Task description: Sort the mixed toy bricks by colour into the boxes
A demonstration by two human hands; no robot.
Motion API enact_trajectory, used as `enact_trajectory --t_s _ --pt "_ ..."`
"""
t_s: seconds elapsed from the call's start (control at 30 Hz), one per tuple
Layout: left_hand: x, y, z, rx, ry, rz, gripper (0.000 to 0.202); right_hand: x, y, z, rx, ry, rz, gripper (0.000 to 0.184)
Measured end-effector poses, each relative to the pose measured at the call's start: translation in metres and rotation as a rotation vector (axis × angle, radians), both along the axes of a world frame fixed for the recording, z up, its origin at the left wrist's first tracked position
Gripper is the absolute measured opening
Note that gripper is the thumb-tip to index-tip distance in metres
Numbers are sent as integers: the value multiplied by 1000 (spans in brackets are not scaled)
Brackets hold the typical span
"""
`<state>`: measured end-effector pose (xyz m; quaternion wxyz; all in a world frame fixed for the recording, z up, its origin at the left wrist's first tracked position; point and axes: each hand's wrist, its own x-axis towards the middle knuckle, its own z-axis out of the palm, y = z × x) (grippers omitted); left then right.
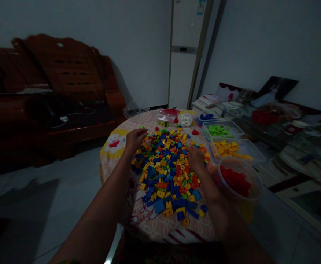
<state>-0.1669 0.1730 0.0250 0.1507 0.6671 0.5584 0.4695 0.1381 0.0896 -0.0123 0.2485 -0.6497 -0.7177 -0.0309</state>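
A wide pile of toy building bricks (163, 165), mostly blue, yellow, orange and green, covers the middle of a round table (160, 229) with a patterned cloth. My left hand (134, 140) is over the pile's upper left edge, fingers bent together. A small green piece (143, 127) shows by its fingertips; whether they grip it is unclear in the dim light. On the pile's right side rests my right hand (196, 159), its fingers pointing down among the bricks and partly hidden. A red brick (195, 132) lies apart, beyond this hand.
Along the table's right edge stand clear tubs of green bricks (218, 130), yellow bricks (228, 148) and red bricks (235, 181). A bag of white pieces (186, 119) sits at the back. A wooden bench (67, 77) is left, a cluttered glass table (262, 128) right.
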Motion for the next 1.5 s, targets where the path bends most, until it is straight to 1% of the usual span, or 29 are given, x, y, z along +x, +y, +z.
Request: enact_trajectory --t_s 0.07,0.1,0.17,0.23,0.3,0.37,0.43,0.53,0.63,0.7,0.77,0.83,0.93,1.0,1.07,1.2,1.33,1.4,1.5 --pt "29 -4 7 -35 116 -189 32 1 3 -5 14 19 3 30" --pt "45 -8 7 -55 194 -298 31 3 4 -7 27 35 15 30" --pt "74 -14 3 -55 346 -454 31 6 6 -11 58 70 47 29" --pt "95 -17 -5 -6 453 -545 30 9 7 -14 85 98 80 30" --pt "106 -16 -12 28 524 -592 25 11 8 -17 101 126 98 29" --pt "107 -10 -15 24 559 -575 18 12 10 -19 112 156 102 29" --pt "101 -1 -16 -2 571 -499 15 11 11 -21 118 182 99 29" --pt "89 10 -14 -38 564 -373 16 11 12 -22 121 197 101 29" --pt "86 15 -11 -29 558 -304 18 9 12 -23 114 199 90 29" --pt "91 16 -9 11 577 -323 20 8 12 -24 100 207 73 29" --pt "100 15 -7 37 640 -376 21 7 11 -24 90 213 61 29" --pt "111 14 -4 19 752 -414 20 6 11 -23 90 215 57 29" --pt "124 14 -1 -22 925 -404 18 5 11 -22 87 215 57 29" --pt "129 13 0 -23 987 -407 20 5 10 -21 84 217 58 29" --pt "133 13 -1 -21 999 -432 23 5 10 -20 82 218 58 28" --pt "136 11 -4 -14 908 -479 28 4 9 -19 88 225 62 28" --pt "134 13 -3 -50 786 -485 24 3 8 -20 106 229 61 29" --pt "131 16 -2 -82 666 -471 23 3 9 -21 114 231 59 29" --pt "126 23 0 -180 365 -450 21 4 10 -22 122 234 63 28"
